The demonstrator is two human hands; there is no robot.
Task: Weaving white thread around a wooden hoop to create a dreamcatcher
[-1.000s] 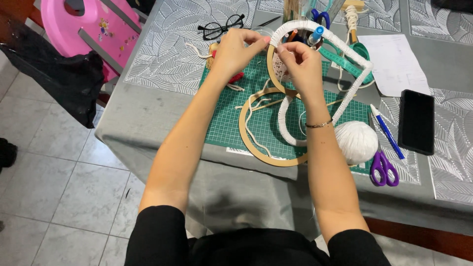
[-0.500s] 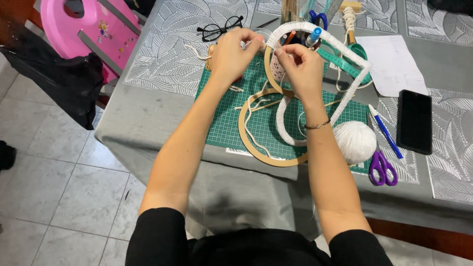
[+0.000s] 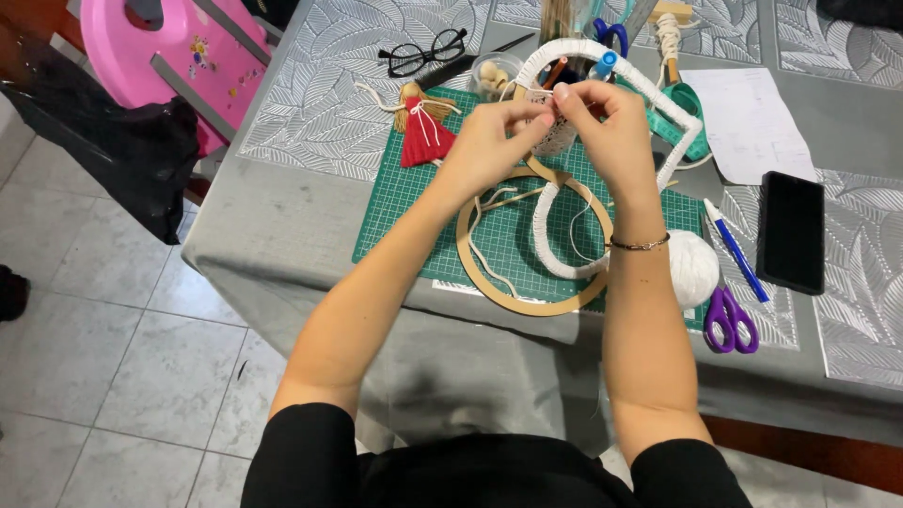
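Above the green mat (image 3: 414,212), both hands (image 3: 489,141) (image 3: 611,127) pinch the white-wrapped frame (image 3: 649,89) (long axis pointing away).

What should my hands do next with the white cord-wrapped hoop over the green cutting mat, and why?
Probably pull the cord snug. The left hand and right hand pinch together at the top of the white cord-wrapped hoop, and loose white cord trails slack onto the green cutting mat.

The counter (image 3: 282,235) is draped in grey cloth; on it are laid a green cutting mat (image 3: 414,216), glasses (image 3: 423,52), a black phone (image 3: 792,230), purple scissors (image 3: 729,320) and white paper (image 3: 752,122).
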